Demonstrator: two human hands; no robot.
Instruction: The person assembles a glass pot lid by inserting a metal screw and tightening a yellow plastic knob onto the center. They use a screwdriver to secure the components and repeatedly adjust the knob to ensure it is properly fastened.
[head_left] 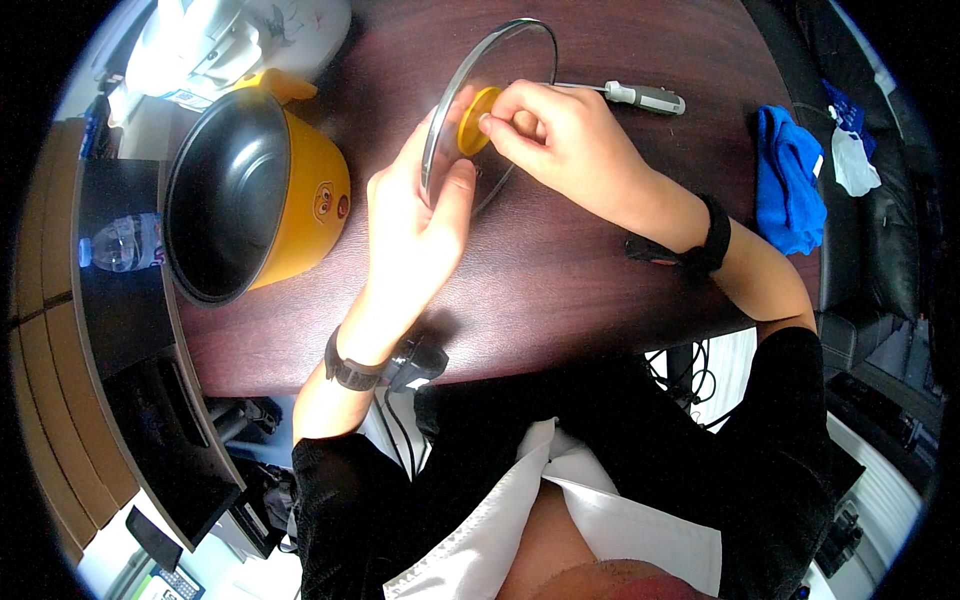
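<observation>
A round glass lid [434,140] with a metal rim is held upright on its edge above the table. My left hand [425,200] grips its lower left side, thumb in front and fingers behind the glass. A yellow round knob [477,122] sits at the lid's middle. My right hand [565,135] is closed in a pinch at this knob, thumb and forefinger against it; whether a small part is between the fingertips is hidden. Just beyond the right hand lies a screwdriver [645,97] with a grey and white handle, its shaft partly behind the hand.
A yellow pot [305,205] with a black inside lies tipped toward the left on the dark wooden table [600,290]. At the right edge is a blue cloth [788,185]. A plastic bottle [128,243] rests on the dark shelf at left. White items stand at the far left.
</observation>
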